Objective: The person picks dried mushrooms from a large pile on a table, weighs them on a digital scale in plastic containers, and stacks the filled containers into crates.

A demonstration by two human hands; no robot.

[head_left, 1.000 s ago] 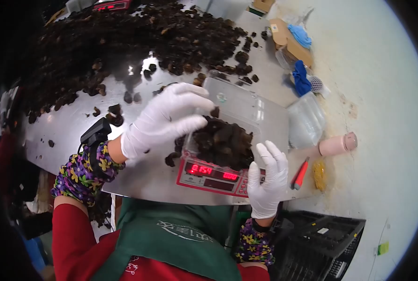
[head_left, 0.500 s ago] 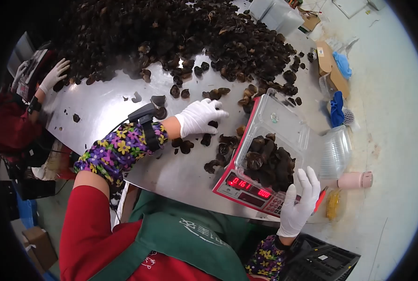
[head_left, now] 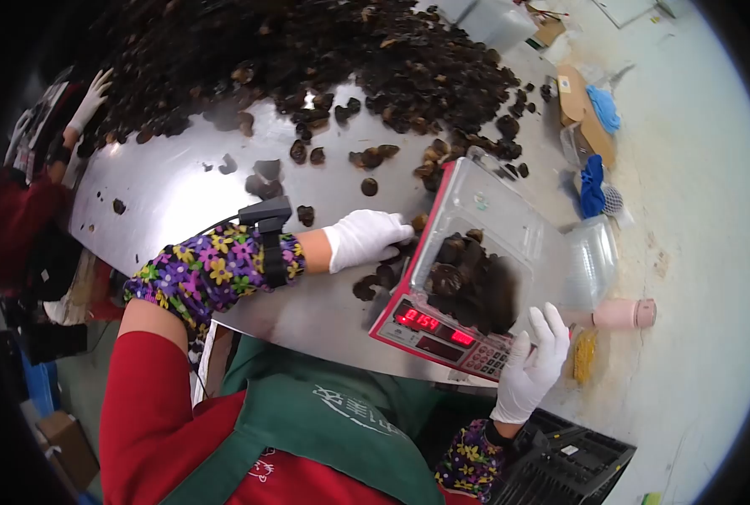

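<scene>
On the tabletop, loose wood-ear fungus lies just beside the nearer left hand, fingers curled, grip unclear; well apart, the open right hand is beside the scale bearing a fungus-filled clamshell.

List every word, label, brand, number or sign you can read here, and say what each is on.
"0.154": red digits on the display of the scale.
Second red readout beside it: blurred, not readable.
Keypad markings and small panel print: too small.
Green apron: white stylised characters, not clear enough to quote.
Pale labels on the cardboard box and black crate: too small.
</scene>
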